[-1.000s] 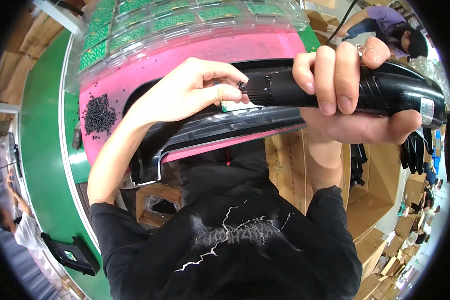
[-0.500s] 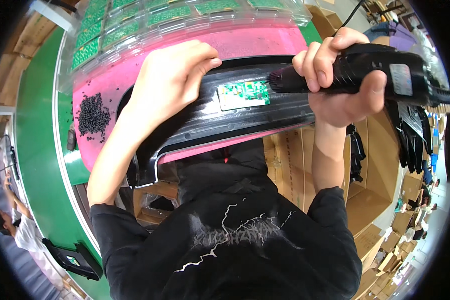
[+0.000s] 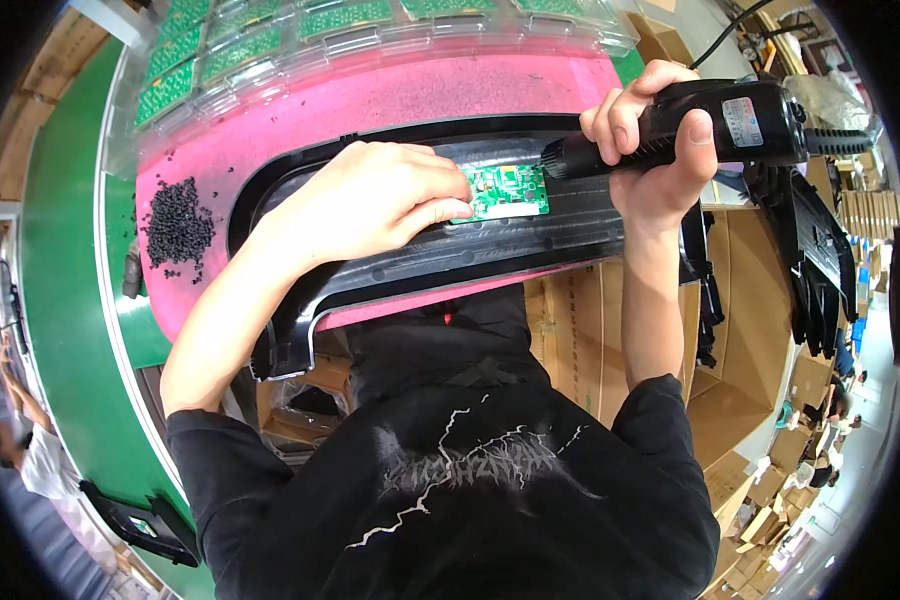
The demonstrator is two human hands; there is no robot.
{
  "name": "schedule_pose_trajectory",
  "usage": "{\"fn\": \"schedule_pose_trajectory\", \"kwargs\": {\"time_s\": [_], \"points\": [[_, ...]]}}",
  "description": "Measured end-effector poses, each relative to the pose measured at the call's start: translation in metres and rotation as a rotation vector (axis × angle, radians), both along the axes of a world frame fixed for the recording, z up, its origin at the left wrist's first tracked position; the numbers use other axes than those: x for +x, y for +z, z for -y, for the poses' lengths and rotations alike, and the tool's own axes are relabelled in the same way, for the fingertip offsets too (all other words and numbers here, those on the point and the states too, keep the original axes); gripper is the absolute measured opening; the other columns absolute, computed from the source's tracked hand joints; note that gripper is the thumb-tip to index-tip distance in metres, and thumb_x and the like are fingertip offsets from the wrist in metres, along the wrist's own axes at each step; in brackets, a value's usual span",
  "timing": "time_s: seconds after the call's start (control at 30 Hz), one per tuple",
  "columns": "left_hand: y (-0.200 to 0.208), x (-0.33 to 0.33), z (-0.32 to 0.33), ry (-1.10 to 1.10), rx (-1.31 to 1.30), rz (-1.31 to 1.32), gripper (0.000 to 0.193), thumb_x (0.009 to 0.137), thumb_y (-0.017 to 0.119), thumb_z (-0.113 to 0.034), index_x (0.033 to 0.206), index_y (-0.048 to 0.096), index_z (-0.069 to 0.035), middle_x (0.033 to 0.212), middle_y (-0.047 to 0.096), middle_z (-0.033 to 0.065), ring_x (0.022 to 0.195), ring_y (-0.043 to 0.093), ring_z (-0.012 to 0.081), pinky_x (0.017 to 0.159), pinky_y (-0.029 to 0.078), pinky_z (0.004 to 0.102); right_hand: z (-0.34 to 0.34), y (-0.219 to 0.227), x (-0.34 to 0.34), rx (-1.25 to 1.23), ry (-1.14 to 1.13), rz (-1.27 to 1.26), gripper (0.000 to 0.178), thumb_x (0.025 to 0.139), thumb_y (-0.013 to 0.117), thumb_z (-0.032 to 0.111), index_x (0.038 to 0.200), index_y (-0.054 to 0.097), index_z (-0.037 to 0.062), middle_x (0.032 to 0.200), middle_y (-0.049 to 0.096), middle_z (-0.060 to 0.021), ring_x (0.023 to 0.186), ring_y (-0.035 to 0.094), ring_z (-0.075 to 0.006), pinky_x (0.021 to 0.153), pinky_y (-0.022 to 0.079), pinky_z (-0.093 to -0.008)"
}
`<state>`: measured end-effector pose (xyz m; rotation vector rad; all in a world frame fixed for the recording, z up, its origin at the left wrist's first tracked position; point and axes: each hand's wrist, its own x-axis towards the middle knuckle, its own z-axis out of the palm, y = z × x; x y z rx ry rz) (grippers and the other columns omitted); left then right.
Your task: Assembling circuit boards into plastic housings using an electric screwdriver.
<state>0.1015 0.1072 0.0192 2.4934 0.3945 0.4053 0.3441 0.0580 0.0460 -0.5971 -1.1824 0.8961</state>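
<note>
Pink mat (image 3: 270, 120): spread on green bench (image 3: 75, 250), under & fwd of both hands; clear trays (image 3: 242, 104) of green boards (image 3: 345, 18) farther fwd, heap of small black parts (image 3: 178, 222) out L of L wrist.
Black shell (image 3: 400, 275): on mat beneath both hands, long, hollow side up, near rim closer to body than L fingertips.
Circuit board (image 3: 510, 190): btwn the hands, inside shell, looks flat; L end at L fingertips, R end just by tool nose.
L hand (image 3: 385, 195): curled, thumb & index close tog. at board's L end; can't tell whether pinching a small part.
R hand (image 3: 650, 195): wrapped round black corded tool (image 3: 660, 125), nose aimed L toward board; can't tell if touching it.
Steadying: prob. best w/ light L fingertip pressure on board edge, off the components, to prevent sliding.
Tool nose: seems slanted well over; likely needs bringing square to board before any pressing, else risk of skid & scratch.
Cord (image 3: 840, 142): trails R of R hand; worth leaving slack, no tug on aim.
L fingers: safer out of nose's path.
Around: cardboard boxes (image 3: 740, 320) beside R forearm; stacked black shells (image 3: 810, 265) farther R; another shell w/ board (image 3: 140, 520) past L elbow.
</note>
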Motion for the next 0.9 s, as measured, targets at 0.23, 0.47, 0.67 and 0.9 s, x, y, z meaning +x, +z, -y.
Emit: {"fn": "schedule_pose_trajectory", "kwargs": {"time_s": [0.23,0.47,0.67,0.9], "points": [[0.008,0.005,0.005,0.025,-0.059,-0.071,0.023,0.092,0.058,-0.023,0.092,0.066,-0.002,0.1,0.069,0.0106,0.094,0.066,0.0297,0.081,0.053,0.0396,-0.002,0.005,0.007,-0.073,0.014,0.138,0.05,0.089,0.053,0.055,0.101,0.052,0.0057,0.059,0.044,-0.0008,0.048,0.039,-0.0126,0.055,0.036,-0.0311],[0.013,0.008,0.011,0.066,-0.108,-0.102,0.024,0.092,0.059,-0.022,0.095,0.067,0.0,0.096,0.07,0.0134,0.09,0.068,0.0313,0.079,0.054,0.0394,-0.005,0.004,0.003,-0.094,0.081,0.254,0.051,0.089,0.055,0.054,0.1,0.051,0.0046,0.059,0.045,0.0003,0.048,0.04,-0.0107,0.052,0.034,-0.0273],[0.008,0.007,0.009,0.082,-0.129,-0.067,0.023,0.092,0.06,-0.021,0.096,0.068,0.0,0.094,0.07,0.0144,0.088,0.069,0.031,0.079,0.054,0.0389,-0.004,0.004,-0.001,-0.055,0.08,0.027,0.036,0.086,0.062,0.029,0.098,0.055,-0.0042,0.056,0.052,-0.0067,0.047,0.049,-0.0138,0.046,0.04,-0.0254],[0.007,0.007,0.007,0.01,-0.204,0.128,0.018,0.089,0.065,-0.014,0.096,0.069,0.001,0.086,0.071,0.0122,0.074,0.069,0.0243,0.066,0.054,0.0324,0.028,0.042,-0.023,0.165,0.301,-0.207,0.062,0.078,0.063,0.068,0.101,0.052,0.0112,0.063,0.046,0.0054,0.049,0.042,-0.0069,0.055,0.035,-0.0246]]}}
